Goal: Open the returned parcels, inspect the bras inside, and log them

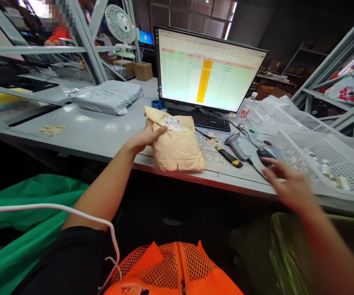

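Observation:
My left hand [149, 135] grips the upper left edge of a tan padded envelope [178, 149], thumb on its front. The envelope has a white label with handwriting near its folded top and is held at the table's front edge. My right hand [290, 180], slightly blurred, is over the right of the table with its fingers apart and nothing seen in them. Just beyond its fingertips lies a black computer mouse [264, 156]. A grey barcode scanner [237, 146] and a yellow-and-black utility knife [229, 157] lie between the envelope and this hand.
A monitor [209, 71] showing a spreadsheet stands behind a black keyboard [210, 121]. White plastic baskets [327, 143] with small bottles line the right side. A grey plastic parcel [107, 96] lies at left, near metal shelving [87, 49] and a fan [120, 24].

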`<state>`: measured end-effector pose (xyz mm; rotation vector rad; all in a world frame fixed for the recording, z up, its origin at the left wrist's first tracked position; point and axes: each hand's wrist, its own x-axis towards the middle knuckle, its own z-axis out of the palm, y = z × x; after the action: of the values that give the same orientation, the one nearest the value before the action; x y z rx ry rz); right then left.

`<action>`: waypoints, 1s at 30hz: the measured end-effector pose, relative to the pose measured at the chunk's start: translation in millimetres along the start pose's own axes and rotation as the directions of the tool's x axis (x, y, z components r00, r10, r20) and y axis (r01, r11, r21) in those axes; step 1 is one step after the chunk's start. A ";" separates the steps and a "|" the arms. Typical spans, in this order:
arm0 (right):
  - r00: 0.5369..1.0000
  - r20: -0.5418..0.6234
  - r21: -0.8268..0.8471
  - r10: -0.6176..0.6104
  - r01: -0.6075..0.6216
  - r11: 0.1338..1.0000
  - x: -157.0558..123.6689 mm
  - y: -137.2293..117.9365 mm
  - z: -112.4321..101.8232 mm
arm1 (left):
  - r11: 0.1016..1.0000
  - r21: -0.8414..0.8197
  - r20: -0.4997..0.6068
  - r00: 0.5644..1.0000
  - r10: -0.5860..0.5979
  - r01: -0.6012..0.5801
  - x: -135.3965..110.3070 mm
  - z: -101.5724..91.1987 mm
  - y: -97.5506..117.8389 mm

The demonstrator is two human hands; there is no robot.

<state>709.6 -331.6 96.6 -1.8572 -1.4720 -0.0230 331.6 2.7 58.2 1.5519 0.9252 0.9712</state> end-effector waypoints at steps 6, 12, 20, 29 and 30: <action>0.849 0.298 0.041 -0.436 0.445 0.894 28.2 -78.8 194.9 | 0.679 0.692 -0.154 0.969 -0.194 0.246 -5.2 -2.6 7.7; 0.879 0.130 0.034 -0.459 0.459 0.888 36.0 -82.5 250.9 | 0.318 0.925 -0.223 0.975 0.013 0.208 -50.9 -1.2 8.6; 0.992 -0.124 0.092 -0.040 0.051 0.994 21.0 -95.6 228.8 | 0.317 0.883 0.375 0.927 -0.029 -0.347 -90.5 45.9 4.9; 0.847 0.490 0.337 0.206 -0.402 0.851 13.6 -81.6 237.5 | 0.599 0.748 0.296 0.952 0.082 -0.284 -69.4 45.1 14.8; 0.863 0.464 0.317 0.200 -0.372 0.873 20.2 -78.7 236.9 | 0.576 0.801 0.134 0.987 0.088 -0.160 -57.9 34.8 10.6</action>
<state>550.5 -178.7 -22.0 -1.7829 -1.3156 0.8164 342.9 -64.7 56.8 2.4461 1.3212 0.5574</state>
